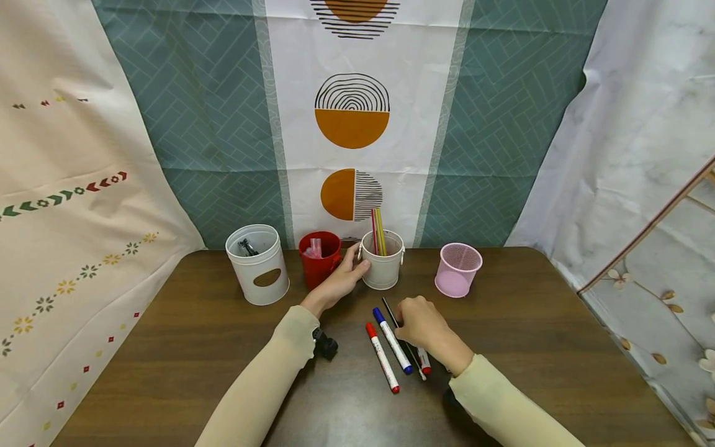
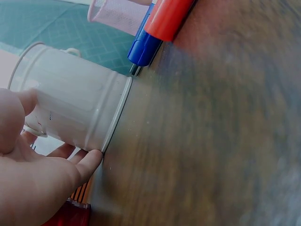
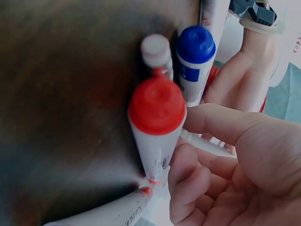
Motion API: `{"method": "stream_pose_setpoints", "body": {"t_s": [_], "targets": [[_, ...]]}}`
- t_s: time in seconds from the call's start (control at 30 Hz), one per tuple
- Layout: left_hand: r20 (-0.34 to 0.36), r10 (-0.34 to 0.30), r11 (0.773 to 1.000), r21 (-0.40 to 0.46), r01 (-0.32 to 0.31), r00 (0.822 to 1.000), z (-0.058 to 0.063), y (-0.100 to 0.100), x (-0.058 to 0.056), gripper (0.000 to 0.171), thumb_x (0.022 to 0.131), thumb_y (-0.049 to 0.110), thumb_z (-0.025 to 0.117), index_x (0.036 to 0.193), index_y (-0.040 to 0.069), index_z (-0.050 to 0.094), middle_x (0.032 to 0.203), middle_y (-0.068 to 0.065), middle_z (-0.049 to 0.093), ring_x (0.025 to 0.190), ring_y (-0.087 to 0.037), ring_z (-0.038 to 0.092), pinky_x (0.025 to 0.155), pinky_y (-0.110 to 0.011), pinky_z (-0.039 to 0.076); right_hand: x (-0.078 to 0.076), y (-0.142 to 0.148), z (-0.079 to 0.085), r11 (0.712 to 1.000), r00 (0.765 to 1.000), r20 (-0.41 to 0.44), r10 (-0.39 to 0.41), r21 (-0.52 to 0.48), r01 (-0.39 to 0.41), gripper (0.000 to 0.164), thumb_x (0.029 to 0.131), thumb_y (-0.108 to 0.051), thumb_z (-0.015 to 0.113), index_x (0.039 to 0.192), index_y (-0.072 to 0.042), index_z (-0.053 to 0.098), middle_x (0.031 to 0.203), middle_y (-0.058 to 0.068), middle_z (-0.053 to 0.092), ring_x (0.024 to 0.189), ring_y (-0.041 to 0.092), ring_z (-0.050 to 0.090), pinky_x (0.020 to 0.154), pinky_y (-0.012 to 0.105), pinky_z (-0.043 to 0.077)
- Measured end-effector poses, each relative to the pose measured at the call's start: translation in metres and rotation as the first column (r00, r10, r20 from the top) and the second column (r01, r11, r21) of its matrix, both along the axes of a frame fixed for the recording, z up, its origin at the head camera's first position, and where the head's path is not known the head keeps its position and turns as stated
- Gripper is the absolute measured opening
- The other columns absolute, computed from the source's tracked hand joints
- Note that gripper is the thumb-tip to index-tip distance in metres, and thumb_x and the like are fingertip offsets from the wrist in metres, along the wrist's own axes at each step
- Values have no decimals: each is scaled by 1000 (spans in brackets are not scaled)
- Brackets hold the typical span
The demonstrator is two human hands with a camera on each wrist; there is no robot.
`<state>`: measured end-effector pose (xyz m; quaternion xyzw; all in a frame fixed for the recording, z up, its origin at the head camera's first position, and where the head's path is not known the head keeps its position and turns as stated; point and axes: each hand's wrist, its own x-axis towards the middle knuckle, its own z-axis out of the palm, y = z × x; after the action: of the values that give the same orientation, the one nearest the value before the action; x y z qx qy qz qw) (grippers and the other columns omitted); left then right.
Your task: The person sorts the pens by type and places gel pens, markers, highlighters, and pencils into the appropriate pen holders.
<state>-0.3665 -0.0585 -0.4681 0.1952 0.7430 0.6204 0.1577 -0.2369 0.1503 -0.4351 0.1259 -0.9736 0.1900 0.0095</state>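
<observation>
My left hand holds the side of a small white pail, thumb on its near face and fingers round the left side. Colored sticks stand inside that pail. Over the table, my right hand curls down round a white marker with a red end; its thumb lies on one side and its bent fingers on the other. Left of it are a thin black-handled brush, a blue-capped marker and a red-capped marker. Another white marker shows in the right wrist view.
A red pail with pinkish pieces in it stands left of the white one. Beyond it is a larger white bucket with dark metal clips inside. The pink mesh cup stands at the right. Curtains hang behind and beside the wooden table.
</observation>
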Motion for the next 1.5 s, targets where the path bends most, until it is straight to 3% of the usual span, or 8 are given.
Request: {"method": "stream_pose_setpoints", "body": {"t_s": [0.37,0.53,0.63,0.83,1.1,1.27,1.37,1.5], "targets": [[3,-1,1000,5,1,1000,0,0,-1,73,113,36,51,170,29,7,179,-6,7,165,-30,8,129,-54,22,-9,1,3,999,996,74,-43,-12,44,26,73,-12,93,76,-13,68,74,0,63,70,22,58,63,39,51],[0,-2,1000,3,2,1000,1,0,0,72,113,36,51,170,30,7,178,-5,9,165,-30,9,129,-54,22,-10,9,13,989,993,111,-27,-140,42,17,79,-9,85,79,-13,70,62,-5,63,54,12,63,55,29,50],[0,-1,1000,2,1,1000,1,0,0,72,113,36,51,170,29,7,178,-6,9,165,-31,10,129,-54,22,-11,15,21,965,992,120,29,-261,4,12,81,-4,80,81,-9,69,61,-4,65,48,9,64,50,26,54],[-9,-3,1000,22,3,1000,-1,0,0,71,114,33,50,170,26,8,177,-7,13,164,-29,12,130,-52,23,-18,25,36,896,982,148,117,-443,-40,10,84,1,75,90,-3,68,70,2,69,57,18,71,54,29,60],[-24,3,1000,30,-2,1000,-3,3,-1,69,114,30,49,170,24,9,175,-9,17,163,-29,17,129,-52,25,-32,31,64,848,991,-2,131,-518,-113,11,90,-3,76,98,-5,69,82,5,75,73,30,78,63,28,60],[-18,2,1000,29,-1,1000,-3,3,-1,68,114,30,49,170,24,9,175,-9,17,163,-29,16,129,-52,25,-46,33,85,815,991,-110,77,-565,-126,12,94,-7,77,103,-3,70,91,10,79,79,32,79,68,29,63],[-19,3,999,32,-2,1000,-3,2,-1,68,114,29,49,170,24,9,175,-9,17,163,-29,16,129,-52,24,-57,32,97,814,986,-166,31,-568,-122,13,95,-9,76,106,-4,71,96,11,80,82,32,79,69,26,62],[-29,3,999,36,-2,1000,-4,3,-1,69,114,29,49,170,24,9,176,-10,16,163,-30,15,129,-53,23,-73,30,110,834,971,-237,-26,-541,-110,14,96,-12,76,107,-5,72,98,11,81,83,27,80,69,23,60]]}}
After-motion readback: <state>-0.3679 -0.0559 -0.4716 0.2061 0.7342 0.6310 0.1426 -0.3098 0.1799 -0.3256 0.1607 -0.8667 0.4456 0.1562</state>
